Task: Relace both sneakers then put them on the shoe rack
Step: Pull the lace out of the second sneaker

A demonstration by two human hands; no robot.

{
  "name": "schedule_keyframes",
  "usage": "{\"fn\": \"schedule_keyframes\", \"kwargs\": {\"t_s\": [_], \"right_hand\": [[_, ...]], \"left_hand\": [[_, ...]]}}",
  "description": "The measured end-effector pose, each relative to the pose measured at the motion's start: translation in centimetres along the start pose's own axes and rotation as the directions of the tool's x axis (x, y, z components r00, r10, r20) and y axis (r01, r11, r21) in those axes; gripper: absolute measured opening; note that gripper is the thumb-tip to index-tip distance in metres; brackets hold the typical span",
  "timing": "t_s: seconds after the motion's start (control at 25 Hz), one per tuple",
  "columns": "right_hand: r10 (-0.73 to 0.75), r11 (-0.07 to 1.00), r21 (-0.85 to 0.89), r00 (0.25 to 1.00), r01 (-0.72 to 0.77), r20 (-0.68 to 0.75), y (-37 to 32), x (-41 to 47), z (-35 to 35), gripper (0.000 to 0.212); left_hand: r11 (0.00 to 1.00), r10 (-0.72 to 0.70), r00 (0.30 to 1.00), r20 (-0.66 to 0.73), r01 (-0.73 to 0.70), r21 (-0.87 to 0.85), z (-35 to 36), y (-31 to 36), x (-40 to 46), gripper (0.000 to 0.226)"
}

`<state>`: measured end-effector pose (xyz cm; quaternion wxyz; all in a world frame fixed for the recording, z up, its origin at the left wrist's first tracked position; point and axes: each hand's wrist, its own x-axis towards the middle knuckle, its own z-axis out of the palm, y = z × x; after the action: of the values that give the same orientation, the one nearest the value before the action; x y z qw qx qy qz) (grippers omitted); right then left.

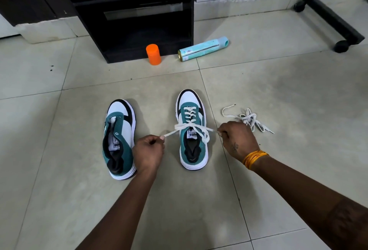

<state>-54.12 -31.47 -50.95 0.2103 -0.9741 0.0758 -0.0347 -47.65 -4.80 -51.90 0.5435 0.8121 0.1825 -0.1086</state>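
While the laced sneaker (pixel 192 130) stands on the tiled floor (pixel 278 90) with its toe pointing away from the person, its white lace (pixel 190 125) is crossed over the tongue and drawn out taut to both sides. Left hand (pixel 148 151) pinches one end of that lace between thumb and curled fingers, just beside the shoe's left flank; right hand (pixel 238 140) pinches the other end on the opposite side, fingers closed round it. This looks like the tightening or first knot on the first shoe, so the task seems a little under halfway.

Just to the left stands the unlaced sneaker (pixel 119 140), its eyelets bare and tongue loose. Near the right hand, a little beyond it, the spare lace (pixel 248 119) lies in a loose tangle on the floor.

Next, I judge, the knot must be finished with even tension on both ends, and then the tangle must be shaken out before threading the second shoe.

Farther off, a dark shelf unit (pixel 139 20), probably the shoe rack, stands against the wall, with an orange container (pixel 153 54) upright and a pale blue spray can (pixel 203 49) lying on its side before it.
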Motion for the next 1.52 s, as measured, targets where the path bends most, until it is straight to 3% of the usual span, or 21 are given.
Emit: {"fn": "schedule_keyframes", "kwargs": {"t_s": [0.08, 0.16, 0.24, 0.36, 0.52, 0.6, 0.72, 0.8, 0.92, 1.0, 1.12, 1.2, 1.32, 1.4, 1.52], "right_hand": [[0.035, 0.999, -0.005, 0.999, -0.035, 0.027, -0.1, -0.1, -0.3, 0.019], [-0.047, 0.996, 0.077, 0.998, 0.049, -0.032, -1.2, 0.1, -0.9, 0.032], [-0.133, 0.975, 0.165, 0.988, 0.146, -0.084, -2.8, 0.4, -1.3, 0.050], [-0.185, 0.955, 0.219, 0.980, 0.198, -0.079, -4.0, 1.2, -1.2, 0.046], [-0.189, 0.954, 0.223, 0.980, 0.198, -0.061, -3.8, 1.5, -0.9, 0.022], [-0.155, 0.985, 0.070, 0.988, 0.156, -0.011, -2.9, 1.3, -0.6, 0.013], [0.057, 0.983, -0.178, 0.993, -0.038, 0.102, -1.1, 0.9, -0.2, 0.014], [0.046, 0.989, -0.146, 0.990, -0.027, 0.130, -1.3, 0.7, -0.4, 0.019], [-0.103, 0.989, 0.107, 0.994, 0.099, 0.035, -3.3, 0.7, -1.2, 0.036], [-0.185, 0.965, 0.182, 0.982, 0.187, -0.024, -4.3, 0.9, -1.5, 0.028], [-0.222, 0.956, 0.179, 0.972, 0.232, -0.078, -4.6, 1.2, -1.2, 0.011], [-0.161, 0.983, 0.085, 0.986, 0.163, -0.039, -4.1, 1.1, -0.9, 0.010], [0.024, 0.998, -0.062, 1.000, -0.023, 0.014, -2.2, 0.9, -0.8, 0.021], [0.069, 0.994, -0.089, 0.996, -0.064, 0.052, -1.9, 0.6, -0.8, 0.016], [0.072, 0.994, -0.088, 0.997, -0.069, 0.039, -2.6, 0.5, -0.6, 0.014]], "left_hand": [[0.977, 0.059, 0.998, 0.038, -0.065, 0.203, 0.0, 0.2, -0.4, 0.018], [0.921, 0.220, 0.972, 0.079, -0.233, 0.312, 0.6, 1.2, -1.3, 0.017], [0.881, 0.358, 0.927, 0.116, -0.376, 0.286, 1.3, 2.8, -2.3, 0.033], [0.846, 0.479, 0.865, 0.151, -0.500, 0.185, 2.1, 3.8, -2.7, 0.027], [0.859, 0.480, 0.872, 0.098, -0.490, 0.151, 2.1, 3.4, -2.9, 0.016], [0.886, 0.421, 0.905, 0.055, -0.424, 0.188, 1.7, 2.6, -2.3, 0.011], [0.919, 0.282, 0.959, 0.027, -0.278, 0.279, 0.9, 1.2, -0.5, 0.012], [0.897, 0.283, 0.956, 0.075, -0.292, 0.331, 0.8, 1.2, -0.6, 0.014], [0.886, 0.401, 0.905, 0.140, -0.422, 0.190, 1.4, 2.7, -2.2, 0.026], [0.825, 0.535, 0.830, 0.157, -0.554, 0.113, 1.7, 3.4, -2.7, 0.029], [0.717, 0.665, 0.733, 0.142, -0.680, 0.155, 2.0, 3.3, -2.7, 0.018], [0.723, 0.651, 0.751, 0.111, -0.658, 0.208, 1.8, 2.5, -2.6, 0.012], [0.825, 0.494, 0.869, 0.020, -0.476, 0.305, 1.2, 1.2, -1.3, 0.013], [0.848, 0.399, 0.915, 0.057, -0.392, 0.356, 1.1, 1.0, -0.9, 0.015], [0.836, 0.362, 0.926, 0.106, -0.374, 0.401, 1.5, 1.6, -1.3, 0.016]]}}
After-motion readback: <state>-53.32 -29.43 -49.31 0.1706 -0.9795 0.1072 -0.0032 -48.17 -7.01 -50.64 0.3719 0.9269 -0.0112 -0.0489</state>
